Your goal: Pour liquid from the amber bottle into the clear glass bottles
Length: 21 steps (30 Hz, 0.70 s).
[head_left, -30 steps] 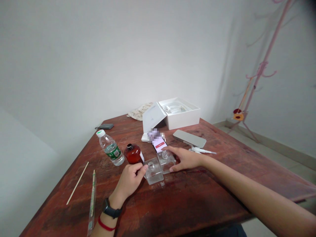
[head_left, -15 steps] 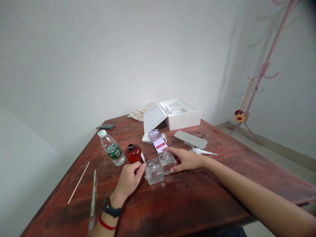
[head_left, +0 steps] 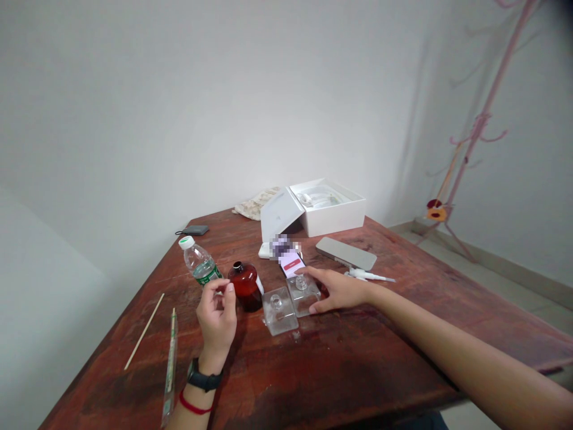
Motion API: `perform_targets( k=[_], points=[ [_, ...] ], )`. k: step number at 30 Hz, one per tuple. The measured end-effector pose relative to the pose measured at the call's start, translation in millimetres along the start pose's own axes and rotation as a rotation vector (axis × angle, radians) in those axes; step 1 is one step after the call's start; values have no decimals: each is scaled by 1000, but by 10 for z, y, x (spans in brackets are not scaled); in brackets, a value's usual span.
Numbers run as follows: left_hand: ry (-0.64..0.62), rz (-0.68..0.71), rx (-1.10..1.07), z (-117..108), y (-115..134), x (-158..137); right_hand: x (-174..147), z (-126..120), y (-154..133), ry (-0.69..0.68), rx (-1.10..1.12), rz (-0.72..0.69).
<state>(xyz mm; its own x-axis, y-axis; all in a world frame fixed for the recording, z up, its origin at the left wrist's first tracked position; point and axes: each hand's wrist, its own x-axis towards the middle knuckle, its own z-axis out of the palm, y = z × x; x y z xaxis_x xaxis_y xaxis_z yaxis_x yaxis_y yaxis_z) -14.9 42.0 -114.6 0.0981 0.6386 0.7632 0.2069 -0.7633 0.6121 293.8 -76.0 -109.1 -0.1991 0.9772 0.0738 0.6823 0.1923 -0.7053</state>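
Note:
Two square clear glass bottles stand side by side, uncapped: a left glass bottle (head_left: pixel 281 319) and a right glass bottle (head_left: pixel 302 300). My right hand (head_left: pixel 338 289) holds the right one, thumb at its near side and fingers across its far side. My left hand (head_left: pixel 217 316) is raised in front of a water bottle (head_left: pixel 197 260) and left of an amber bottle (head_left: pixel 246 286) with an open black neck. Its fingers are curled, thumb and index tips together; anything between them is too small or hidden to see. A phone (head_left: pixel 293 263) lies behind the glass bottles.
An open white box (head_left: pixel 335 221) stands at the back, with a patterned cloth (head_left: pixel 255 205) beside it. A grey case (head_left: pixel 347 252) and a white nozzle (head_left: pixel 367 275) lie on the right. A thin stick (head_left: pixel 144 331) and wrapped chopsticks (head_left: pixel 170 364) lie left.
My left hand has moved left and slightly up, away from the left glass bottle, and now covers part of the water bottle. My right hand stays on the right glass bottle.

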Motion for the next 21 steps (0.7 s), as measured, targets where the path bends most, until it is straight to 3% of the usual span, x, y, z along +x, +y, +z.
perform_targets(
  k=[6,21],
  points=[
    [-17,-60,-27,72,-85,16,0,0,1,9,15,-17],
    [-207,-237,-58,102,-152,7,0,2,14,6,8,-10]
  ],
)
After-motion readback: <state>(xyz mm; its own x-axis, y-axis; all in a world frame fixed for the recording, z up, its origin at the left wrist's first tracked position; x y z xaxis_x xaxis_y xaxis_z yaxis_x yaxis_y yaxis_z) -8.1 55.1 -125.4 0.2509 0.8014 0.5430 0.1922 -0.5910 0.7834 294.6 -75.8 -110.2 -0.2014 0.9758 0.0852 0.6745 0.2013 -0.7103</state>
